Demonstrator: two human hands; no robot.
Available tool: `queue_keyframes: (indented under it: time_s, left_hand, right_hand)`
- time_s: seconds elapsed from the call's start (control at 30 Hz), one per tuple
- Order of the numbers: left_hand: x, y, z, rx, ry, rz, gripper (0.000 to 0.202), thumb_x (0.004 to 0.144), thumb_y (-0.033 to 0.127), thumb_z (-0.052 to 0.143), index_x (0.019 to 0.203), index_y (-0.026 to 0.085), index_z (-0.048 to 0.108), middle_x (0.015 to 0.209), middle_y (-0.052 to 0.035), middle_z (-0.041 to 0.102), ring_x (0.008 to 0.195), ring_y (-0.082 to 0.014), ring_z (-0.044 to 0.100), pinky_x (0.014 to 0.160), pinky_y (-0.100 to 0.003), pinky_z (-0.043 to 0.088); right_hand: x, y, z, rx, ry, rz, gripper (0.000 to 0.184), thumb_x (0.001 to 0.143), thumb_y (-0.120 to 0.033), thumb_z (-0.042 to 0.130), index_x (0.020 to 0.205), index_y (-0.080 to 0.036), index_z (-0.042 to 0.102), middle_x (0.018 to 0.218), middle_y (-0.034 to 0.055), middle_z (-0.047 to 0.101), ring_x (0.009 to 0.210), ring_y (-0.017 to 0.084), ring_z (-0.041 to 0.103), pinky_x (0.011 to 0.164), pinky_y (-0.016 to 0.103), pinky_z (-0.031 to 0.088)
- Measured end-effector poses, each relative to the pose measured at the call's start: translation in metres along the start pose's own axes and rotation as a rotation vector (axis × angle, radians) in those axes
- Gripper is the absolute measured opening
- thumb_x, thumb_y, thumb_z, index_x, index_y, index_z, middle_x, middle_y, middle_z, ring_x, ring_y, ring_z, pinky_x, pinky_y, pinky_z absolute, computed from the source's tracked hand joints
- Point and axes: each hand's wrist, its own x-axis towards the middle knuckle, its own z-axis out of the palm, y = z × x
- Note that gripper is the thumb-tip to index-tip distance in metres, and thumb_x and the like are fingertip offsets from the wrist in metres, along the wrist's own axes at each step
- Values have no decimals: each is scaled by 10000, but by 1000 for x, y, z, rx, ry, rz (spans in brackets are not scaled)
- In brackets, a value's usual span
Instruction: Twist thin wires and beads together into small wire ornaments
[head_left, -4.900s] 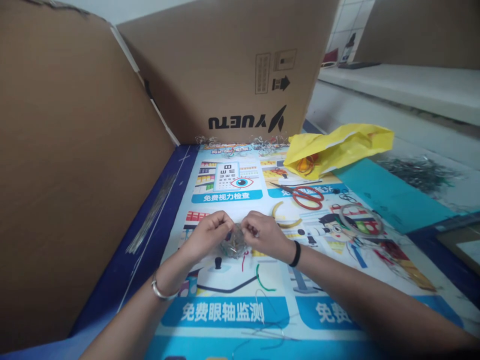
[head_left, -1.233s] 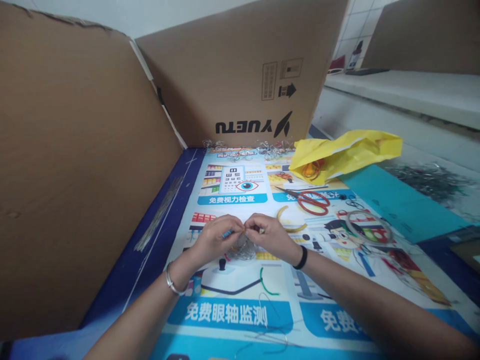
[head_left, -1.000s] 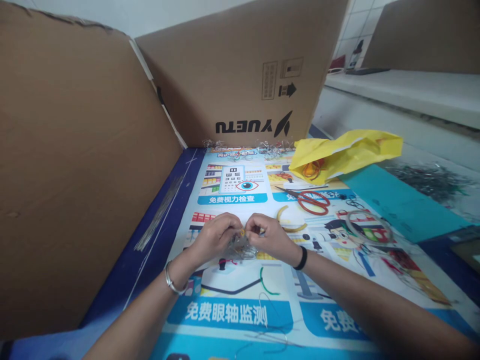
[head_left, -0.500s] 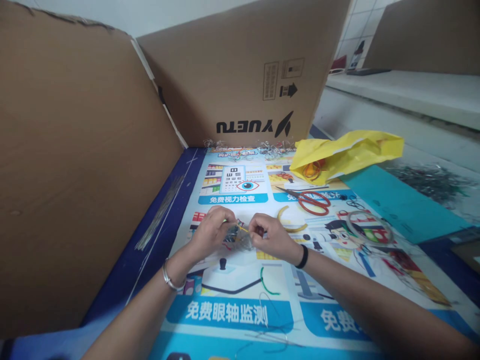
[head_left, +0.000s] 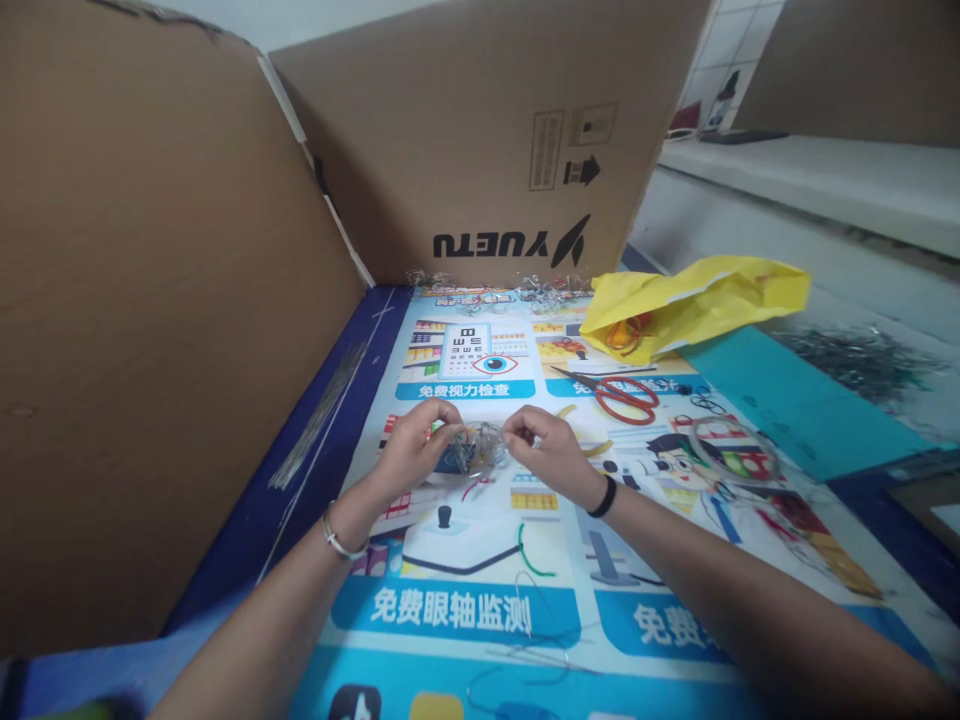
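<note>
A small tangle of thin silvery wire (head_left: 480, 452) sits between my hands, low over the printed mat (head_left: 480, 520). My left hand (head_left: 421, 440) pinches at its left side, thumb and index finger together. At its right edge, my right hand (head_left: 551, 450) has fingertips closed on the wire. The exact strands in each pinch are too fine to make out. A short red strand (head_left: 474, 487) shows just below the tangle. Nearer to me lie a curved green strand (head_left: 523, 553) and several loose thin wires (head_left: 540, 655).
Red-handled scissors (head_left: 628, 400) lie beyond my right hand, near a yellow bag (head_left: 697, 300). Straight wires (head_left: 319, 420) lie at left. A teal board (head_left: 795, 400), a wire pile (head_left: 862, 365) and a coil (head_left: 772, 462) are at right. Cardboard walls (head_left: 480, 150) stand behind and left.
The yellow strand stretched between my hands is no longer visible there. Both hands have shifted slightly, and the wire tangle now shows more plainly between my fingertips.
</note>
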Motion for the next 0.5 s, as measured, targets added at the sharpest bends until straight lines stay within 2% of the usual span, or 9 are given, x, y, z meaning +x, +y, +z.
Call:
queue_keyframes:
  time_s: [0.07,0.17,0.33,0.5]
  left_hand:
    - [0,-1,1,-20,16,-16,57,833,188,517,784,172,543,779,-13,580,748,-133,546,699,-258,421]
    - [1,-2,2,-60,38,-70,57,815,195,534,767,167,546,752,-5,571,717,-125,538,675,-249,419]
    - [1,-8,3,-206,45,-178,80,800,240,558,821,167,537,748,-4,595,714,-132,579,670,-256,448]
    - [0,-8,2,-313,85,-197,131,796,254,562,890,168,531,782,-5,601,738,-134,611,679,-260,471]
  right_hand:
    - [5,1,-6,-36,-12,46,81,759,-154,527,702,-172,580,656,-4,567,586,103,498,543,217,400]
    - [13,-3,-21,-160,-153,75,112,776,-164,526,708,-172,615,688,5,613,617,112,544,563,220,404]
    - [16,-23,-40,-418,-543,-111,178,736,-72,520,687,-185,649,725,16,646,652,128,567,582,233,376]
    - [-6,-43,-31,-518,-791,-259,148,688,-68,554,673,-190,638,722,21,631,597,125,530,509,236,302]
